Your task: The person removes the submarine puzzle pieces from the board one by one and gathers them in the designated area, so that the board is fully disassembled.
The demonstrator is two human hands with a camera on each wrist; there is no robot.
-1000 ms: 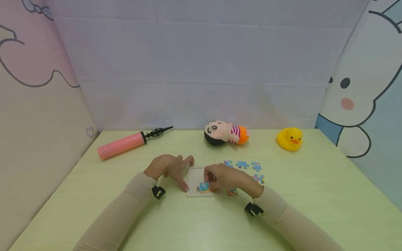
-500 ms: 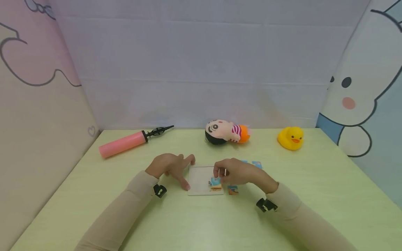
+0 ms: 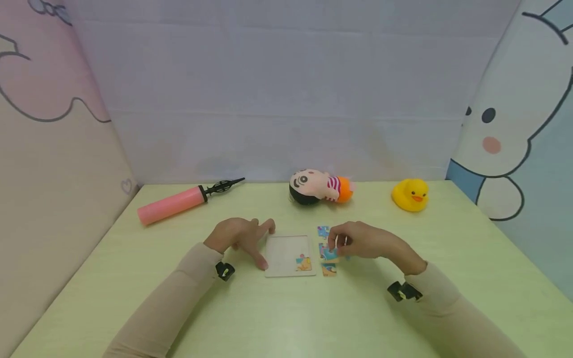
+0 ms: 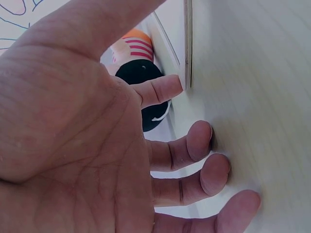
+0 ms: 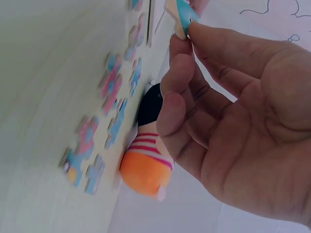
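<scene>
In the head view my right hand [image 3: 360, 239] pinches a blue-and-orange jigsaw piece [image 3: 330, 254] between thumb and fingertips, over the loose pieces right of a pale puzzle tray [image 3: 282, 248]. The right wrist view also shows that held piece [image 5: 183, 15] at the fingertips, the other fingers curled. My left hand [image 3: 241, 238] is spread along the tray's left side, its thumb at the near corner and its index finger at the far one. Seen from the left wrist, a fingertip meets the tray's edge [image 4: 188, 53]. One orange-and-blue piece [image 3: 303, 264] lies in the tray's near right corner.
Loose jigsaw pieces [image 5: 114, 124] lie on the table, partly hidden by my right hand in the head view; one piece [image 3: 329, 269] is nearest me. Along the back are a pink hand pump [image 3: 172, 205], a plush doll [image 3: 320, 187] and a yellow rubber duck [image 3: 410, 195].
My right hand has carried the pinched jigsaw piece rightward, from over the tray to above the loose pieces. The piece in the tray's corner has come fully into view. My left hand has stayed put.
</scene>
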